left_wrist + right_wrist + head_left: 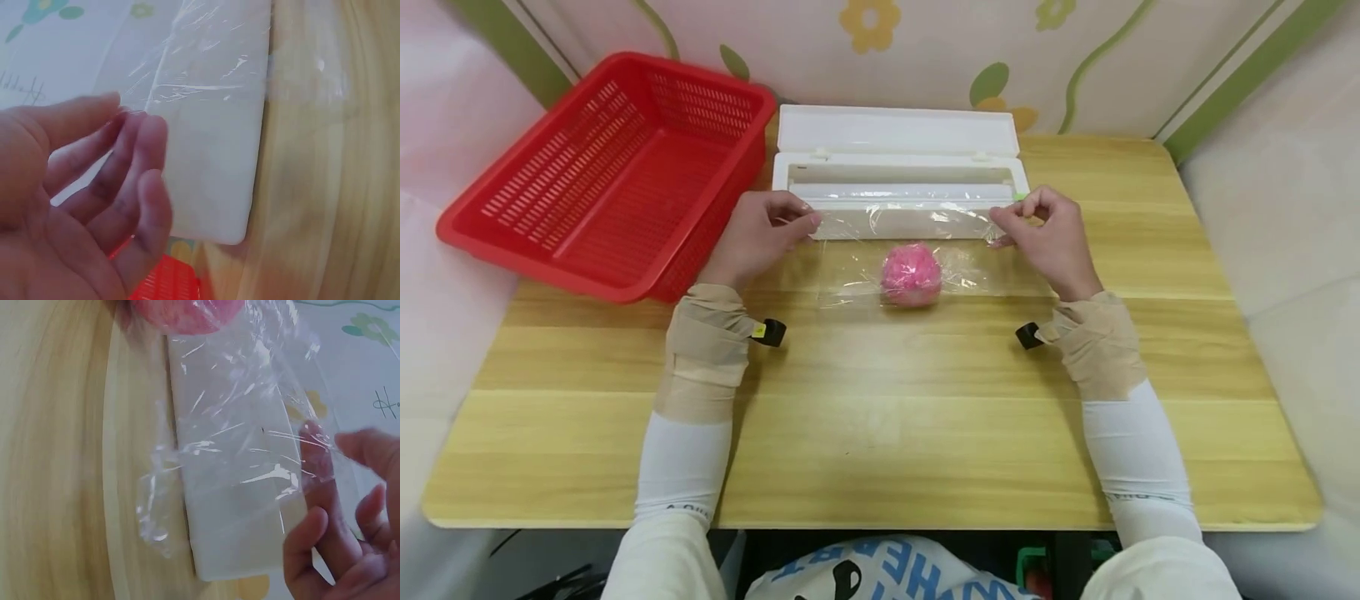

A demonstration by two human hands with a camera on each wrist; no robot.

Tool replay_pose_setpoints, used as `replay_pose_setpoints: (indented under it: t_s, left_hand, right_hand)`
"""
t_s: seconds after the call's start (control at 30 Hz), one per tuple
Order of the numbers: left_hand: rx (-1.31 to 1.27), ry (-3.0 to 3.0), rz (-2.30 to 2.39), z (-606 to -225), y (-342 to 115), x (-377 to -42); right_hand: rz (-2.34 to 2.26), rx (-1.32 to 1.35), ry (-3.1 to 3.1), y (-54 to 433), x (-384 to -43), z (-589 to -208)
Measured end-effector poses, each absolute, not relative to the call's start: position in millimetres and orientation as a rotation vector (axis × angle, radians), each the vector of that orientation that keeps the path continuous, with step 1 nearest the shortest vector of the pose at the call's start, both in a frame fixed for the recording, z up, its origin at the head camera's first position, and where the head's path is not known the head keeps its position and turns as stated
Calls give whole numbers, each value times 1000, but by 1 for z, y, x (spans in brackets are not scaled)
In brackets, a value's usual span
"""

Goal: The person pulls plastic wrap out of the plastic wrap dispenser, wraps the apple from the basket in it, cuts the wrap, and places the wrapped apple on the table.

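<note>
A: ok so what was actually going on there? Looked like wrapping or sealing to me.

B: My guess, yeah. The long white box (898, 158) had its lid (897, 131) up, and the clear film (910, 227) was stretched across its front edge. The pink ball (912, 275) sat just in front of the box, near its middle, with film around it. Couldn't tell if it was inside, under or on top.

A: And the fingers?

B: The left hand (760, 233), by the box's front left corner, had the film's edge nipped between thumb and fingertips, basically no gap. Its other fingers were loosely bent and had nothing in them.

A: Same for the right hand (1056, 237)?

B: Pretty much, over at the box's right end. Thumb and forefinger were on the film, only a narrow space between them, rest curled in.

A: So what did the next move call for?

B: I'd say keeping both corners level and the film taut, then lining it up along the box. Slack could've bunched it, imo. The red basket (542, 265) was off to the box's left, out of the way.
</note>
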State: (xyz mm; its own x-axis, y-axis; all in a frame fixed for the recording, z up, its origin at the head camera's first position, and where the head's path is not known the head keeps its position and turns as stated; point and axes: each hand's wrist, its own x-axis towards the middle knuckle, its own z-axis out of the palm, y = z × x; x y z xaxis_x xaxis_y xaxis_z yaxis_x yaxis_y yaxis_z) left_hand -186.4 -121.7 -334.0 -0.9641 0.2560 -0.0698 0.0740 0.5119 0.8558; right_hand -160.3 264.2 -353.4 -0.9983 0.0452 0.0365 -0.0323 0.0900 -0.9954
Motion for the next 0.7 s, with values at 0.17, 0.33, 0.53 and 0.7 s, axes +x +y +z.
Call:
replay_pose_setpoints:
  t_s: [0.17, 0.33, 0.53, 0.7]
  left_hand:
    - [324, 2551, 1487, -336, -125, -190]
    - [342, 2414, 1641, -340, -133, -193]
    - [418, 2180, 1828, -342, -138, -193]
    - [460, 2024, 1895, -339, -137, -192]
  right_hand:
    - [2154, 113, -2098, 261, -163, -355]
    - [2077, 151, -2125, 265, -166, -358]
    - [1811, 122, -2301, 270, -168, -358]
    - [2043, 121, -2204, 272, -164, -353]
